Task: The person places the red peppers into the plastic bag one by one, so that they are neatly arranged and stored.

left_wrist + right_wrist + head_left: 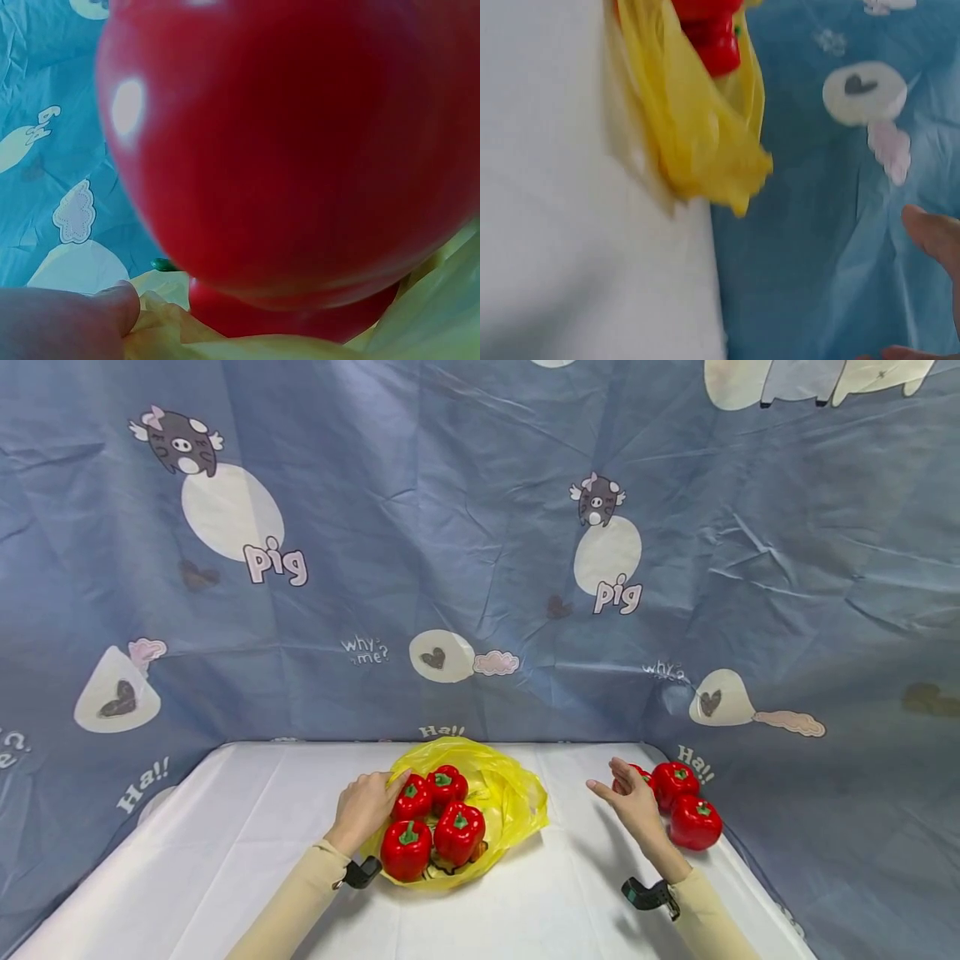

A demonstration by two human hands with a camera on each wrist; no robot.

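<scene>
A yellow plastic bag [517,802] lies with its mouth wide, and several red bell peppers [460,832] sit inside it. My left hand [365,810] pinches the bag's left rim, beside a bell pepper [412,797]. Up close in the left wrist view, one large bell pepper [285,150] fills most of the picture, with my thumb [112,311] at the yellow rim below it. Off to the right, my right hand [633,802] is held with thumb and fingers apart, nothing between them. It partly covers one of three bell peppers [695,822] there.
All of this rests on a white-covered table [247,827]. A blue cloth [420,552] printed with pigs hangs behind the table and along its sides. Under the peppers in the bag, some brownish and orange items [480,850] show partly.
</scene>
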